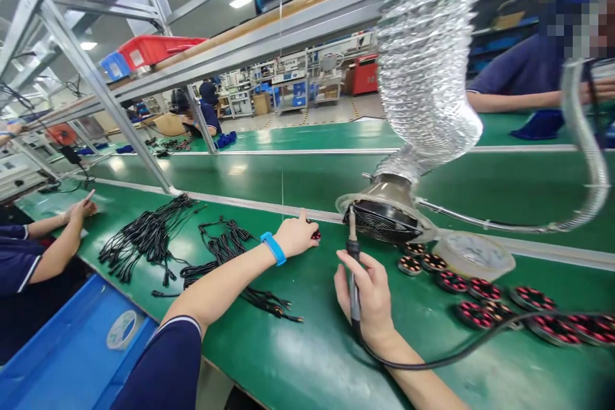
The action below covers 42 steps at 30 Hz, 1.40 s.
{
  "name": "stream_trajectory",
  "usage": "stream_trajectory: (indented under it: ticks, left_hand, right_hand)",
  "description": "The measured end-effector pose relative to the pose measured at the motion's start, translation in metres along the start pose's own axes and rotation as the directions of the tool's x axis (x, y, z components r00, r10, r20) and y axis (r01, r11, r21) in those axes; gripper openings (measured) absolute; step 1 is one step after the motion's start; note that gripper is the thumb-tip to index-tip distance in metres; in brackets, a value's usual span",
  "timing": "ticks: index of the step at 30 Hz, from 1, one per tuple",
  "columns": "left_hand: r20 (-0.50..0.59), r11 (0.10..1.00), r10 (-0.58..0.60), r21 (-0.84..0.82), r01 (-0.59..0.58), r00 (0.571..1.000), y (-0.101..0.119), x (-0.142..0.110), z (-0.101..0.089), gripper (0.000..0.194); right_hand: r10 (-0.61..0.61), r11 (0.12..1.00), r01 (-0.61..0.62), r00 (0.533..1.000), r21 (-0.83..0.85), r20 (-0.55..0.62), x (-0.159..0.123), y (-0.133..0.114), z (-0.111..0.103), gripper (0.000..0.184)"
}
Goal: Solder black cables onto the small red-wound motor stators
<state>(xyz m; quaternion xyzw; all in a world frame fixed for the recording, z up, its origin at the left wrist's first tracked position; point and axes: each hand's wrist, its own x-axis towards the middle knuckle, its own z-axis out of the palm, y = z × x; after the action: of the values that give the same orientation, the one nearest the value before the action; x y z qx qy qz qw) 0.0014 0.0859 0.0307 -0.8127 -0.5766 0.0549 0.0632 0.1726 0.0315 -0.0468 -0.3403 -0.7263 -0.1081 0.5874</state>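
My left hand [294, 237], below a blue wristband [273, 248], reaches over the green bench and has its fingers closed on a small motor stator [316, 235] with dark red windings, mostly hidden by the fingers. In my right hand [372, 295] a soldering iron [354, 269] is held upright like a pen, its tip in front of a fume extractor hood [387, 208]. From its handle a black cord [427, 366] runs off to the right. Several more stators [451, 280] with copper and red windings lie right of my right hand.
Bundles of black cables [144, 237] lie to the left, with more cables [225, 250] beside my left forearm. A round clear container [473, 254] stands by the hood. A foil duct [427, 57] hangs above. A co-worker's arms [60, 237] are at far left, near a blue bin [72, 346].
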Motion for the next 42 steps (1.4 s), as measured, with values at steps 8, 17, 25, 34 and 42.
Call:
stream_trajectory:
  ticks: [8, 17, 25, 34, 42]
  left_hand:
    - [0.077, 0.990, -0.020, -0.141, 0.031, 0.997, -0.010, 0.018, 0.009, 0.045]
    - [0.036, 0.968, -0.189, -0.163, 0.193, 0.981, -0.059, 0.088, 0.002, 0.042]
    - [-0.045, 0.955, -0.276, -0.129, 0.269, 0.960, -0.081, 0.190, -0.018, 0.041]
    - [-0.016, 0.952, -0.225, -0.215, 0.216, 0.974, -0.066, 0.240, 0.006, 0.051]
    - [0.021, 0.954, -0.244, -0.175, 0.244, 0.969, -0.127, 0.173, -0.023, 0.053]
  right_hand:
    - [0.074, 0.997, -0.075, 0.997, 0.025, 0.031, -0.004, -0.002, 0.000, 0.052]
    - [0.098, 0.993, -0.102, 0.993, 0.063, 0.062, -0.005, -0.004, 0.002, 0.055]
    - [0.135, 0.989, -0.136, 0.991, 0.066, 0.027, 0.002, -0.003, 0.000, 0.051]
    - [0.146, 0.988, -0.148, 0.989, 0.045, 0.035, -0.001, 0.000, 0.001, 0.047]
    - [0.143, 0.987, -0.144, 0.990, 0.074, 0.015, 0.000, -0.002, 0.003, 0.047]
